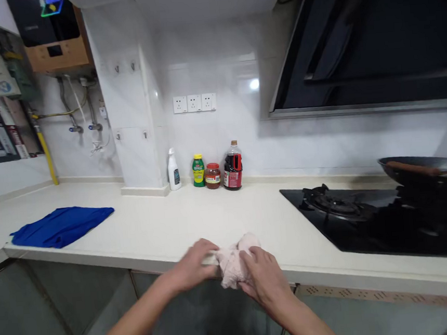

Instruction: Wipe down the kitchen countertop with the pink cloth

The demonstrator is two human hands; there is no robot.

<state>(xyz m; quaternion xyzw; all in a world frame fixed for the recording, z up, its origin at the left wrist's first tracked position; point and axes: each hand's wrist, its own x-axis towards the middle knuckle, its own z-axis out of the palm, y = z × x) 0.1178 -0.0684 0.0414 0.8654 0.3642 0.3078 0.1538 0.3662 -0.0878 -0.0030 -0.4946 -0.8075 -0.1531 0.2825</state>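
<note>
A crumpled pale pink cloth (231, 267) is held at the front edge of the white countertop (196, 217). My left hand (195, 266) pinches its left end between thumb and fingers. Around the cloth's right side, my right hand (264, 274) is closed, with the thumb on top and some fingers hidden beneath. Part of the cloth bulges up above the right thumb.
A blue cloth (62, 226) lies on the counter at left. Along the wall stand a white spray bottle (174, 172), a green bottle (198, 170), a red-lidded jar (212, 177) and a dark sauce bottle (233, 169). The black gas stove (354, 229) with a wok (427, 166) is at right, below a range hood (373, 45).
</note>
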